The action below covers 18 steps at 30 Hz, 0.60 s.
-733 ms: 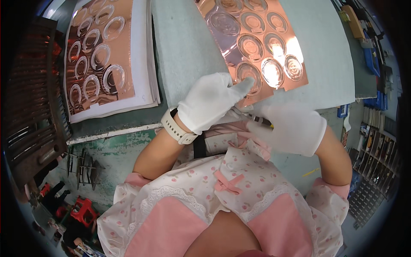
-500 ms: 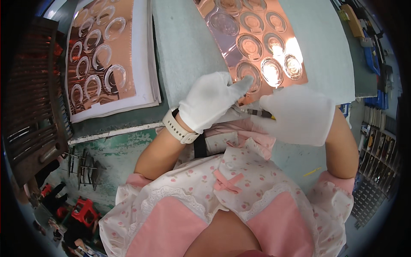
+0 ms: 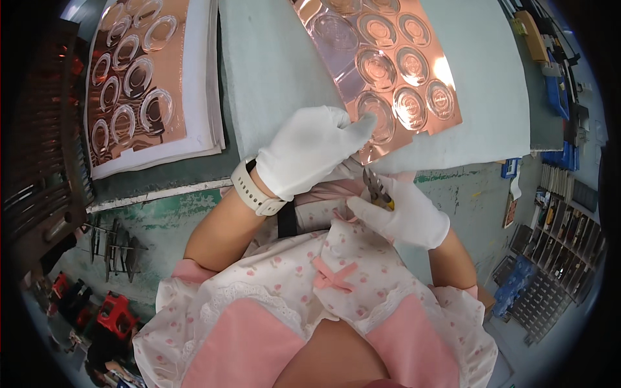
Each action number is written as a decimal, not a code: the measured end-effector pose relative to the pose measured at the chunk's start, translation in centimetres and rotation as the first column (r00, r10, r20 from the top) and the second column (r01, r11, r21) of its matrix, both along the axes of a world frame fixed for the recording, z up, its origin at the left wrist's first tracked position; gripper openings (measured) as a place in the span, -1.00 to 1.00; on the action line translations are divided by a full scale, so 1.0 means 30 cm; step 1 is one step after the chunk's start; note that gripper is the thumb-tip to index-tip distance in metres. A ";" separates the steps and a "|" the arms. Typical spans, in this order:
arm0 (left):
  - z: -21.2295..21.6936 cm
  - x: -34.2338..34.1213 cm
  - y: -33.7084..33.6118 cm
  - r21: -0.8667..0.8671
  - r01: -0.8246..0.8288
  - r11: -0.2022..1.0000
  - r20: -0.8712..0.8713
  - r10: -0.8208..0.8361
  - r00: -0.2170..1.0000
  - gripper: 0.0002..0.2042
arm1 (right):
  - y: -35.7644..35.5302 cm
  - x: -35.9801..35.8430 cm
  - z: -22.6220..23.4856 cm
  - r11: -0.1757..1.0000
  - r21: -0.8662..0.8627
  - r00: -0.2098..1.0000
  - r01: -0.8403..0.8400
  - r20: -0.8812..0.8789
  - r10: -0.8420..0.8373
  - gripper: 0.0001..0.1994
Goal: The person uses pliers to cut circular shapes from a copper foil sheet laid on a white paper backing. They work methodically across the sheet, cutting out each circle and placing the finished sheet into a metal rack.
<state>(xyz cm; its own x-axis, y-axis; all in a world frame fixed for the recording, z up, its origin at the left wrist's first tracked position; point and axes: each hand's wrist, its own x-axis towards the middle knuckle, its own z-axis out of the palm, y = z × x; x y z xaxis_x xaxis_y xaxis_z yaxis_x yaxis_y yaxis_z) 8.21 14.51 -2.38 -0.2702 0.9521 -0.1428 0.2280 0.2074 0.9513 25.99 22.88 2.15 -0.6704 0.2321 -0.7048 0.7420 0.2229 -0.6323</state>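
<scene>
A copper-coloured sheet (image 3: 402, 132) with raised round embossed designs lies on the pale table covering. My left hand (image 3: 310, 152), in a white glove and with a pale watch strap at the wrist, is closed on its near left edge, the thumb lying on top beside a ring. Close to my apron and below that edge, my gloved right hand (image 3: 404, 213) grips a pair of pliers (image 3: 375, 185). Their dark jaws point up toward the sheet's near corner, apart from it. Yellow and black show on the handles, which the glove mostly hides.
At the left, another embossed copper sheet (image 3: 169, 132) rests on a stack of white paper (image 3: 194, 146). The pale covering (image 3: 488, 123) spreads across the table, whose near edge (image 3: 155, 195) runs before me. A dark slatted rack (image 3: 45, 187) stands far left; shelving (image 3: 563, 233) stands right.
My right hand has drawn back from the sheet's near edge toward my body, bringing the pliers down and into fuller view. The left hand keeps its hold on the sheet.
</scene>
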 end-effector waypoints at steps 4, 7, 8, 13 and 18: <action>0.011 0.003 0.006 -0.035 -0.003 0.999 0.050 0.005 0.999 -0.51 | -0.004 -0.027 0.004 0.999 -0.022 1.000 0.025 -0.007 -0.025 -0.52; 0.009 0.000 0.006 0.033 0.009 0.999 -0.029 -0.008 1.000 -0.51 | -0.012 -0.045 0.015 0.994 -0.067 0.996 0.090 -0.017 -0.091 -0.54; 0.000 0.003 0.005 0.043 0.000 0.999 -0.014 0.001 1.000 -0.50 | -0.012 -0.047 0.016 0.993 -0.060 0.995 0.097 -0.010 -0.098 -0.54; 0.007 0.001 0.002 0.057 -0.018 0.998 -0.032 0.020 0.999 -0.49 | -0.009 -0.075 0.043 0.982 -0.118 0.987 0.149 0.077 -0.140 -0.55; 0.005 0.001 0.005 0.076 -0.025 0.997 -0.020 0.027 0.999 -0.47 | -0.019 -0.079 0.045 0.967 -0.135 0.974 0.216 0.092 -0.205 -0.57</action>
